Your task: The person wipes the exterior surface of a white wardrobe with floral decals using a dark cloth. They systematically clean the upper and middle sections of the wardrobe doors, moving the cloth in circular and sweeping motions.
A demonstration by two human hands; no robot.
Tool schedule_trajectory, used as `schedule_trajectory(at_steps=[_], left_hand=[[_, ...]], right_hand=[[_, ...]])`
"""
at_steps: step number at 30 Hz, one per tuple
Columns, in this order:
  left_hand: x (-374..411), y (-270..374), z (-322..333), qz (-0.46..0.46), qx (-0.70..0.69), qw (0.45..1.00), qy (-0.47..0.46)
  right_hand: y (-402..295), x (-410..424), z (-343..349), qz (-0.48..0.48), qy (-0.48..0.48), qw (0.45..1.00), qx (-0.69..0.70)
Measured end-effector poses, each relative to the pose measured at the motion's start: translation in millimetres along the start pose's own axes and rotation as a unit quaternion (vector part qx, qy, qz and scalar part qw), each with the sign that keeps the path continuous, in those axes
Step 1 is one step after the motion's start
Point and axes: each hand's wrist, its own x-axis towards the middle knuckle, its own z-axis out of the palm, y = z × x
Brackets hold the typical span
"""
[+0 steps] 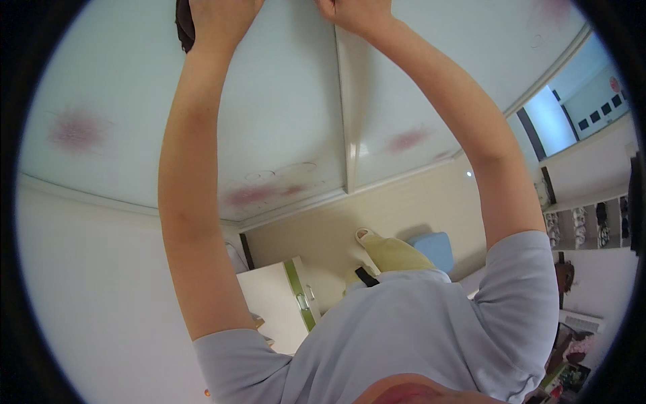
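Both my arms reach up to the top edge of the view, against sliding panels (282, 116) of pale frosted glass printed with reddish flower bursts. My left hand (224, 20) is cut off by the frame, so its fingers are hidden. Along its outer side shows a dark brown, cloth-like thing (185, 25); whether the hand grips it cannot be made out. My right hand (358, 12) is near the upright cream door frame (348, 111), its visible fingers curled. Its fingertips and anything in them are out of view.
Below, a blue stool (434, 250) stands on the tiled floor (313, 242) by my slippered foot (363, 234). A white cabinet with green trim (272, 298) is at lower left. Shelves with shoes (588, 224) and a hanging brown bag (565, 275) are at right.
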Motion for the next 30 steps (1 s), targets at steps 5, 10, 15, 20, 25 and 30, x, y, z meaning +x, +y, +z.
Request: schedule_trajectory(at_steps=[5, 10, 15, 20, 25, 30], left_hand=[[-13, -2, 4, -0.024, -0.029, 0.999, 0.027], [-21, -2, 4, -0.021, -0.024, 0.997, 0.07], [-16, -3, -2, -0.043, -0.013, 0.997, 0.056], [-28, 5, 2, -0.072, -0.005, 0.997, 0.026], [-28, 3, -2, -0.074, -0.007, 0.997, -0.001], [-37, -2, 13, -0.064, 0.003, 0.998, 0.008]], right_hand=[[-6, 1, 5, -0.009, 0.0, 1.0, -0.004], [-7, -1, 8, -0.029, 0.012, 0.999, -0.016], [-8, 11, 5, -0.031, 0.003, 0.999, -0.018], [-10, -4, 9, -0.001, -0.036, 0.998, -0.048], [-13, -4, 9, 0.025, -0.042, 0.998, -0.032], [-11, -4, 8, 0.009, -0.018, 0.999, -0.032]])
